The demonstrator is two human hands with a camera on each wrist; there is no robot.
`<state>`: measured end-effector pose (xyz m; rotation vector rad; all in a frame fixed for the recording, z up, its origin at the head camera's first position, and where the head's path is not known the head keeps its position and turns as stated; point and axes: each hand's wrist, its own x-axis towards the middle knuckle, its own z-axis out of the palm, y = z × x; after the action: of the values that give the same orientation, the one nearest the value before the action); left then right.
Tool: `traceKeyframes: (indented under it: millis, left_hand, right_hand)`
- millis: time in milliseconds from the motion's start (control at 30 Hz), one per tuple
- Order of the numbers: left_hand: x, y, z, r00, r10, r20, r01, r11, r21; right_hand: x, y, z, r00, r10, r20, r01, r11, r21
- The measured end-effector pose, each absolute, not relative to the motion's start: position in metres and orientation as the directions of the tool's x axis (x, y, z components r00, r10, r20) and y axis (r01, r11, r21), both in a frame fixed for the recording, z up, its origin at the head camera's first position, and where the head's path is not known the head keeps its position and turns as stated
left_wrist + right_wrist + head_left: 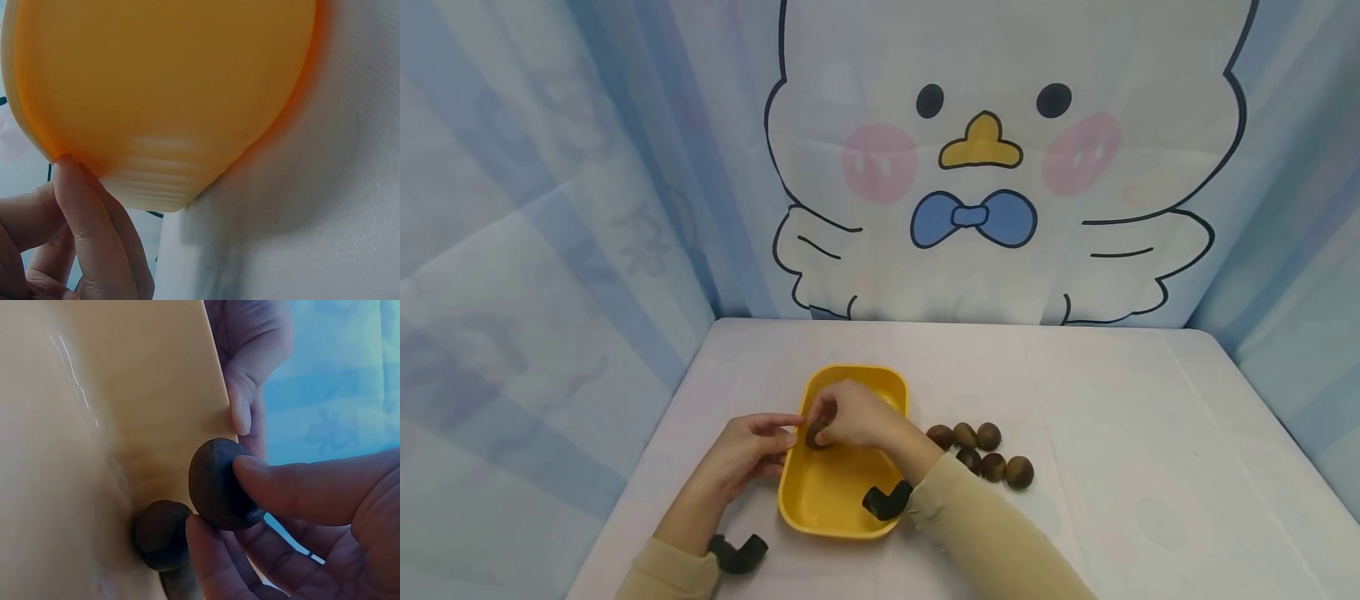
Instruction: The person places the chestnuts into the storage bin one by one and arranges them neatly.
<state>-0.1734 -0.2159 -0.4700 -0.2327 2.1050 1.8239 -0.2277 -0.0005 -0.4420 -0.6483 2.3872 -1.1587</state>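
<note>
A yellow tray (pixel 827 500) stands on the table, with the left hand (pixel 755 450) at its left side. The left fingertips (pixel 67 169) touch the outside of the tray near its rim, fingers fairly straight. Over the tray's left part, the right hand (pixel 857 414) pinches a brown chestnut (pixel 219 481) between thumb and fingers. Close below it in the right wrist view, a second chestnut (pixel 162 531) lies inside the tray against the wall. Part of another brown shape shows under that one, mostly cut off by the fingers.
Several loose chestnuts (pixel 992 467) lie on the white table (pixel 1120 417) just right of the tray, partly behind the right forearm. Each wrist carries a black mount (pixel 739 553). Printed curtains (pixel 550 250) enclose the table at the back and sides.
</note>
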Motion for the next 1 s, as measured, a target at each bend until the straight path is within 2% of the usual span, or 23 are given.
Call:
traceKeyframes:
  millis: [633,1000]
  left_hand:
    - [-0.174,-0.215,-0.470,-0.921,0.087,-0.379,-0.362,0.164,0.918]
    - [-0.173,-0.214,-0.469,-0.923,0.088,-0.375,-0.358,0.158,0.920]
  right_hand:
    - [-0.225,-0.006,-0.452,-0.804,-0.565,-0.185,-0.234,0.587,-0.775]
    - [-0.223,-0.009,-0.453,-0.839,-0.510,-0.187,-0.229,0.645,-0.729]
